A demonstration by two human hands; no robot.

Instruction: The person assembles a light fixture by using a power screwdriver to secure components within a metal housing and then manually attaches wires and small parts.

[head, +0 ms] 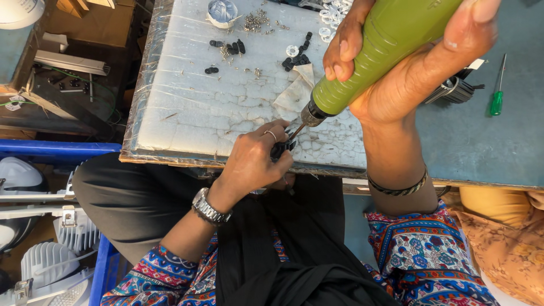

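Right hand (413, 68) clenched around a green electric screwdriver (385, 51), barrel tilted, bit (296, 131) angled down and to the left onto a small black part (281, 148). Left hand (255, 158) pinched shut on that part, held just over the near edge of the table (481, 147). Part judged light, rigid, probably plastic, small enough to twist or slip under bit pressure; best gripped by its sides between thumb and fingers, clear of the screw point. Screwdriver judged moderately heavy and stiff, ribbed body giving sure purchase; held mid-barrel, thumb along the top. Work surface: white cracked foam-like pad under clear film (226, 96), laid on the blue-grey table; likely a little yielding, so loose pieces stayed put. Scattered on the pad: small screws (256, 21), black caps (229, 47), white rings (331, 17), a scrap of cloth (294, 90). Green-handled hand screwdriver (497, 96) lying well apart to the right. Finned white housings (51, 260) stacked on the floor at left, beside a blue crate (102, 272). Another person's patterned sleeve (510, 249) at lower right.
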